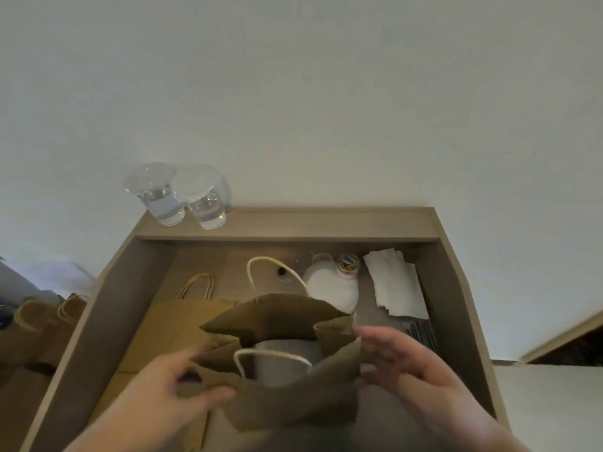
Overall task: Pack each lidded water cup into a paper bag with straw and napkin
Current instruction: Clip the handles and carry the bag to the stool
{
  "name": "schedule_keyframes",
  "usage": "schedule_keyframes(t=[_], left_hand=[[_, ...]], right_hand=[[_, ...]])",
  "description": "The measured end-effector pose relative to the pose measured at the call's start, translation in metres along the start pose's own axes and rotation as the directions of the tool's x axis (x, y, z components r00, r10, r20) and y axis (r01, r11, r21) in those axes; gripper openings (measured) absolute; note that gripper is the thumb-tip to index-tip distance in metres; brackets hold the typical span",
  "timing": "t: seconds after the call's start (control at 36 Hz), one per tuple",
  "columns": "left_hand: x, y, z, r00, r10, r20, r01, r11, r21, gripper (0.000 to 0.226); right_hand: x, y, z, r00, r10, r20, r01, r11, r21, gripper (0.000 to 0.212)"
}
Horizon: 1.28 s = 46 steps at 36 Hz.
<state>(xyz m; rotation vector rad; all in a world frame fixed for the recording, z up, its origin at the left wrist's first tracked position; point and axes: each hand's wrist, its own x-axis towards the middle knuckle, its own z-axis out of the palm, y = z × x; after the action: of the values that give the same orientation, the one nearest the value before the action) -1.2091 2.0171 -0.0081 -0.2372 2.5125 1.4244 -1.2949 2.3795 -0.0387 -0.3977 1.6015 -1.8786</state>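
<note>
Left hand (pixel 173 383) nearest, lower left, thumb and curled fingers pinching the left side fold of the open paper bag (pixel 293 399). Right hand (pixel 404 363) on the opposite side, fingers spread and fairly straight, holding nothing. It's at the bag's right wall, but blur hides whether it's touching or just beside it. So the bag stands upright between the two hands, mouth open toward the camera, far flap bent inward. White rope handle (pixel 270 355) loops across the mouth, second handle (pixel 277 272) sticks up behind. Pale grey shape (pixel 280 357) down inside the bag, too blurred to tell what it is.

Bag sits in a walled wooden desk (pixel 326 223). Left of it, a flat brown bag (pixel 173 324) lying down, partly under the left hand, handles pointing away. Right of the right hand, dark straws (pixel 422 334) along the desk's right wall. Beyond them a loose pile of white napkins (pixel 396 282). Behind the bag, a white round stack (pixel 332 288), can't tell what, with a small clear jar (pixel 348 264) of coloured clips on or just behind it.

On the back ledge, far left, two lidded water cups (pixel 182 197) side by side, touching, part full, well apart from both hands.

Outside the desk at left edge, more brown bags (pixel 39 324) standing. Plain wall (pixel 293 93) behind
</note>
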Motion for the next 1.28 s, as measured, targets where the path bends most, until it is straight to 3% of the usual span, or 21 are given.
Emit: schedule_keyframes(t=[0.03,0.11,0.14,0.19,0.25,0.31,0.36,0.47,0.56,0.72,0.78,0.86,0.92,0.97,1.03,1.06,1.14,1.19,1.28], left_hand=[[-0.002,0.001,-0.004,0.999,0.034,-0.029,-0.034,0.999,-0.015,0.064],[0.0,0.0,-0.008,0.973,0.128,-0.19,-0.126,0.992,0.023,0.071],[0.001,0.0,-0.008,0.964,0.139,-0.227,-0.134,0.99,0.037,0.076],[0.006,0.001,-0.005,0.961,0.14,-0.239,-0.135,0.99,0.037,0.099],[0.012,0.003,-0.001,0.983,0.099,-0.157,-0.099,0.995,0.003,0.125],[0.018,0.004,0.004,0.996,0.061,-0.069,-0.066,0.995,-0.076,0.132],[0.025,0.006,0.008,0.995,0.092,-0.025,-0.095,0.98,-0.177,0.113],[0.035,0.013,0.013,0.988,0.136,-0.077,-0.149,0.968,-0.201,0.036],[0.035,0.013,0.015,0.981,0.115,-0.159,-0.153,0.955,-0.254,0.013],[0.027,0.005,0.012,0.961,0.119,-0.249,-0.178,0.957,-0.229,0.02],[0.026,0.002,0.007,0.966,0.093,-0.239,-0.149,0.963,-0.225,0.018],[0.024,-0.003,0.003,0.981,0.031,-0.191,-0.085,0.957,-0.278,0.019],[0.023,-0.003,0.002,0.987,-0.001,-0.158,-0.046,0.955,-0.293,0.022],[0.023,-0.002,-0.002,0.99,-0.001,-0.144,-0.038,0.962,-0.271,0.021],[0.022,-0.001,-0.007,0.991,0.022,-0.128,-0.048,0.978,-0.201,0.019],[0.021,0.0,-0.009,0.993,0.031,-0.117,-0.051,0.985,-0.168,0.019],[0.018,0.001,-0.012,0.992,0.07,-0.103,-0.078,0.994,-0.074,0.02],[0.016,0.001,-0.013,0.988,0.084,-0.13,-0.089,0.995,-0.041,0.021],[0.014,0.001,-0.014,0.977,0.094,-0.192,-0.102,0.994,-0.03,0.022]], right_hand=[[0.0,-0.002,-0.006,0.996,-0.084,-0.04,0.084,0.996,-0.011,0.069],[0.0,0.003,-0.003,0.954,-0.266,-0.137,0.195,0.9,-0.389,0.078],[0.002,0.007,-0.008,0.952,-0.273,-0.142,0.172,0.856,-0.488,0.081],[0.009,0.005,-0.008,0.98,-0.127,-0.156,0.008,0.801,-0.599,0.101],[0.02,0.005,-0.007,0.99,-0.005,-0.143,-0.087,0.773,-0.629,0.129],[0.03,0.006,-0.008,0.991,0.08,-0.104,-0.128,0.782,-0.611,0.137],[0.038,0.001,-0.005,0.994,0.095,-0.06,-0.112,0.803,-0.585,0.125],[0.049,-0.012,0.006,0.997,-0.052,-0.05,0.015,0.826,-0.563,0.042],[0.051,-0.013,0.012,0.992,-0.105,-0.065,0.056,0.848,-0.527,0.012],[0.056,0.0,0.015,0.982,-0.173,-0.075,0.137,0.928,-0.348,0.01],[0.061,0.007,0.003,0.991,-0.124,0.055,0.135,0.958,-0.255,0.025],[0.073,0.01,-0.02,0.98,0.001,0.197,0.007,0.999,-0.04,0.057],[0.096,0.016,-0.037,0.996,0.056,0.076,-0.054,0.998,-0.028,0.058],[0.131,0.024,-0.05,0.977,0.07,-0.203,-0.128,0.948,-0.292,0.037],[0.166,0.033,-0.062,0.885,-0.01,-0.465,-0.268,0.807,-0.526,0.016],[0.18,0.037,-0.067,0.84,-0.054,-0.54,-0.318,0.757,-0.57,0.017],[0.215,0.036,-0.081,0.783,-0.141,-0.606,-0.356,0.697,-0.622,0.025],[0.235,0.031,-0.085,0.79,-0.129,-0.6,-0.389,0.651,-0.652,0.023],[0.256,0.031,-0.088,0.826,-0.05,-0.561,-0.468,0.495,-0.733,0.02]])
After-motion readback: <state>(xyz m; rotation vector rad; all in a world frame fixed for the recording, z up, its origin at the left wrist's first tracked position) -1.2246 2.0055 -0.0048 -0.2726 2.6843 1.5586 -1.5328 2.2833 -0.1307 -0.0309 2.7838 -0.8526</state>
